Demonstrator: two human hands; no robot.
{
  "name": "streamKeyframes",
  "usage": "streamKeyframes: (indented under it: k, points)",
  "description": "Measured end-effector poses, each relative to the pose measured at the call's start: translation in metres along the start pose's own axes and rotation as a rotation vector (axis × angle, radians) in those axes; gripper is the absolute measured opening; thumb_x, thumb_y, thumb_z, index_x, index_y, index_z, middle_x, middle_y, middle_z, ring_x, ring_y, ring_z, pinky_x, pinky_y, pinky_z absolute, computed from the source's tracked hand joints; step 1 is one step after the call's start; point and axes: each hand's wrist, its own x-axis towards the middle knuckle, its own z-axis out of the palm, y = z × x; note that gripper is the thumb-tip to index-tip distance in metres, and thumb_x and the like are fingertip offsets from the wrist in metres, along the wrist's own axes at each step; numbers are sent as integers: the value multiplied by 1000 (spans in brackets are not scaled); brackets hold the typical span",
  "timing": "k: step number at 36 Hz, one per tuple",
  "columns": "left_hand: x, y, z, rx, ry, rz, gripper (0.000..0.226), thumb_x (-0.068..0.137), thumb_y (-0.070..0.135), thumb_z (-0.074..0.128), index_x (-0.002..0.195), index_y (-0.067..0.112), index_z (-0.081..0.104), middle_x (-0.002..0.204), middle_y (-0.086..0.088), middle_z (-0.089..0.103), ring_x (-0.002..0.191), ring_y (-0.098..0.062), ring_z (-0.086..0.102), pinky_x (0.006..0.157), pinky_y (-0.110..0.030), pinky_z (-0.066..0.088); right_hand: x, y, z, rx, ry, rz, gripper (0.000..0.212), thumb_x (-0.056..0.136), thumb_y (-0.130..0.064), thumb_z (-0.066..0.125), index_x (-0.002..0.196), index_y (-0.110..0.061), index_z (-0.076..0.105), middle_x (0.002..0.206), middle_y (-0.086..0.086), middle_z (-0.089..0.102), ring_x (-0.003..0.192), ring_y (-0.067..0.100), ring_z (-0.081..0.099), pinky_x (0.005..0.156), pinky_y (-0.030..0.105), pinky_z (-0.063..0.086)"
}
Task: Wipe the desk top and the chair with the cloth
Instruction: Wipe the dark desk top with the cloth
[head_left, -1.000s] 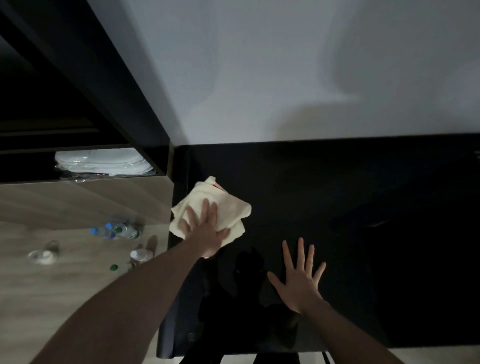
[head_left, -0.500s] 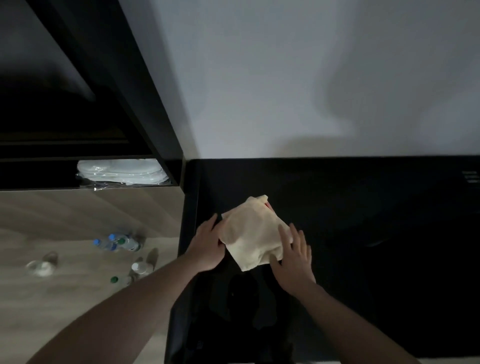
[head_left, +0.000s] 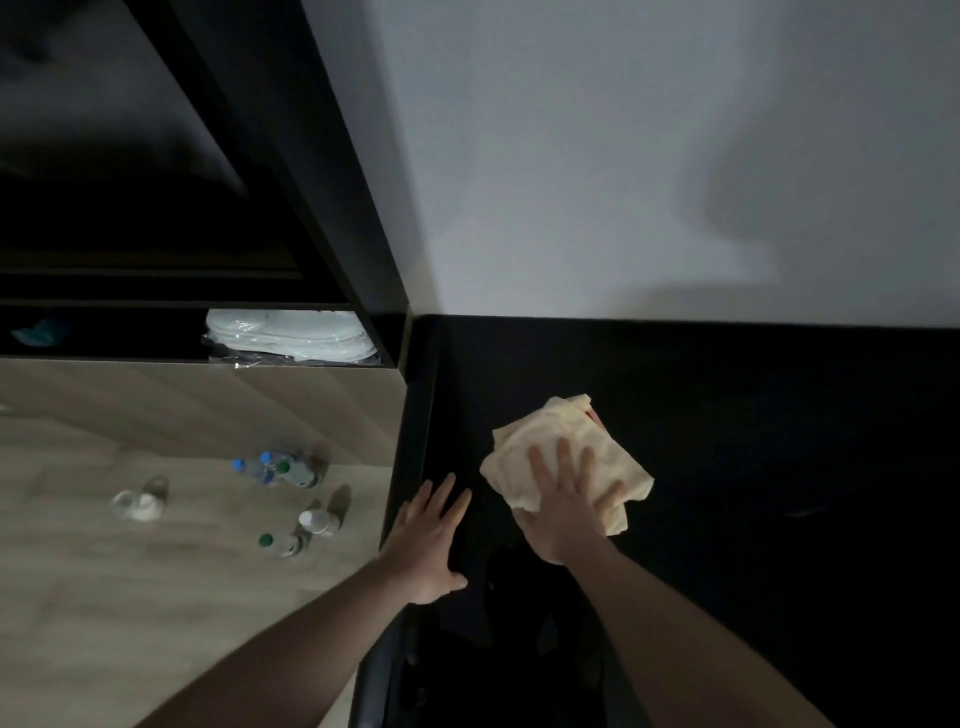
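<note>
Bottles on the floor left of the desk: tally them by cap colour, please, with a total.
blue-capped bottles: 2
green-capped bottles: 2
white-capped bottle: 1
Total: 5
The clear item further left is too blurred to call a bottle, so it is not counted.
</note>
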Motion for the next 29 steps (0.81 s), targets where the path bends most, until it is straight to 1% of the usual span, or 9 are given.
streamKeyframes:
  k: [3,8,14,18,21,23,26,27,29]
  points:
    - [9,28,-3,14,-52,-5,119,85,44,79,163,28,-10,167,3,-28,156,-30,-19,127,-54,10,-4,27,-9,4,0,10,83,99,-63,34,150,-45,-29,154,-1,-48,142,35,-41,108,79,-12]
    - [21,74,-4,-27,-149,-129,132,79,47,84,161,30,-19,163,-1,-38,151,-41,-26,124,-64,13,-9,88,-28,-35,-21,68,81,98,-67,29,146,-47,-33,155,-3,-46,145,36,-37,108,79,-9]
    - [26,106,-5,18,-218,-254,139,81,35,85,154,20,-33,154,-11,-49,148,-51,-26,122,-65,20,-24,174,-51,-24,-80,180,84,99,-63,30,146,-45,-37,154,-3,-47,144,37,-38,110,78,4]
    - [30,113,-3,-21,-208,-303,141,80,28,86,153,22,-36,152,-8,-52,148,-49,-27,122,-65,18,-26,219,-62,15,-67,225,84,98,-67,28,145,-45,-39,154,-2,-47,144,36,-38,110,78,0]
    - [30,113,-2,-58,-198,-319,145,78,24,87,152,26,-37,151,-4,-54,147,-48,-30,122,-66,15,-26,226,-65,12,-37,257,86,99,-66,30,143,-44,-41,155,-1,-46,146,38,-34,108,79,5]
    - [30,113,-1,-73,-192,-317,145,78,23,88,152,27,-37,151,-3,-54,147,-47,-31,121,-66,15,-25,218,-71,38,-45,289,84,100,-62,32,145,-45,-38,157,1,-42,147,42,-30,108,79,7]
    - [28,110,0,-88,-178,-310,145,77,24,88,153,27,-36,153,-3,-52,147,-47,-31,120,-67,14,-16,200,-74,110,-51,407,82,91,-59,45,151,-58,-12,165,5,-11,148,45,-1,101,75,24]
    - [28,110,0,-88,-175,-309,145,77,24,88,153,27,-35,153,-3,-52,147,-47,-31,120,-67,14,-11,197,-70,118,-57,436,88,85,-60,47,148,-62,-15,165,2,-13,147,46,-2,99,74,24]
    - [29,109,0,-77,-173,-301,146,76,25,89,153,27,-35,154,-4,-51,147,-48,-31,119,-68,16,-5,192,-61,74,-83,405,97,84,-56,48,139,-63,-32,160,-4,-34,146,50,-17,99,79,18]
